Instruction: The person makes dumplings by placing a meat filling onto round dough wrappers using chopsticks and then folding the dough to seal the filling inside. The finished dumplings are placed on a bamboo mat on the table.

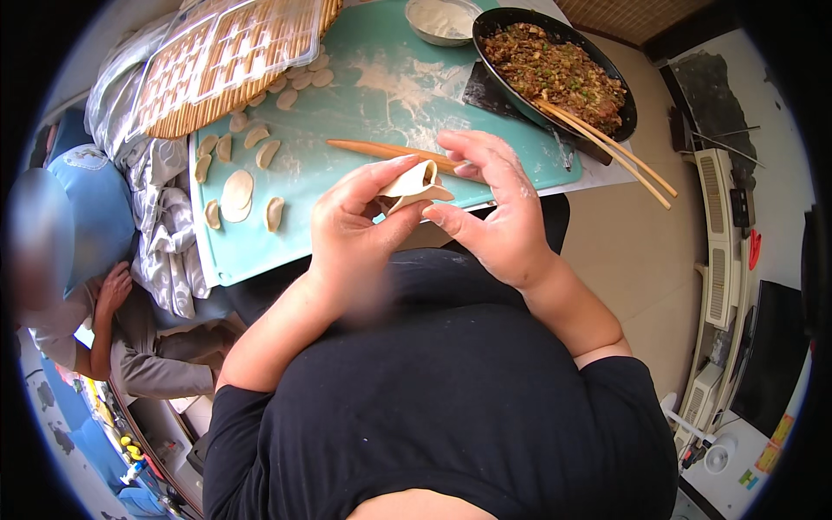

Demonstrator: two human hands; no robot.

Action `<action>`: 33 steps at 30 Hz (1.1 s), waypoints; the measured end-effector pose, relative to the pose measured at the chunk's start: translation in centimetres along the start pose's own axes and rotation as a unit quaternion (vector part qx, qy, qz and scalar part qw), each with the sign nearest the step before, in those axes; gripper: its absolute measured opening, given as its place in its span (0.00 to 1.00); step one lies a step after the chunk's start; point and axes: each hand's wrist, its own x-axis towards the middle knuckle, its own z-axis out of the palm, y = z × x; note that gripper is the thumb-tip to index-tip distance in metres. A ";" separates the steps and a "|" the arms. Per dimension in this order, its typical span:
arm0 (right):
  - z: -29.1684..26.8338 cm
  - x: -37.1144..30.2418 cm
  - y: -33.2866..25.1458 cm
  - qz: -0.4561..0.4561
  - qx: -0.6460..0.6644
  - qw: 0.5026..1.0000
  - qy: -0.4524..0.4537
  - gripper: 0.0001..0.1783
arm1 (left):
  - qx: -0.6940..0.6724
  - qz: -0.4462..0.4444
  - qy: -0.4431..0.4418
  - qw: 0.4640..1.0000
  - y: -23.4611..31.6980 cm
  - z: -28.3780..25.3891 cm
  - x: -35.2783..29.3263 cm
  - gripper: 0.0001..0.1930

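A partly folded dumpling (409,184) is pinched between the thumb and fingers of my left hand (340,224). Its wrapper gapes toward the right, with dark filling showing inside. Floury and spread, my right hand (507,212) is just to the right of it, thumb tip close to the wrapper's edge; whether they touch I cannot tell. Behind both hands a wooden rolling pin (368,149) lies on the teal mat (286,238). On the mat's left side are several folded dumplings (268,154) and flat round wrappers (237,192).
A black pan (483,56) of minced filling (559,74) stands at the far right, chopsticks (620,158) jutting over its near edge. Behind is a flour bowl (416,33). A woven tray (173,126) with a plastic divider (230,52) covers the far left. Another person (108,295) sits left.
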 end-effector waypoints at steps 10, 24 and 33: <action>0.0 0.1 1.2 -0.097 -0.023 0.995 -0.024 0.15 | 0.042 0.008 -0.025 0.999 -0.5 -0.3 -0.3 0.21; -0.2 0.2 1.4 -0.245 -0.147 0.958 0.029 0.12 | 0.026 0.050 0.014 0.998 -1.1 0.3 -0.1 0.19; 0.0 0.7 1.2 -0.205 -0.114 0.972 0.006 0.13 | 0.013 0.020 0.011 1.000 -0.9 0.0 -0.2 0.18</action>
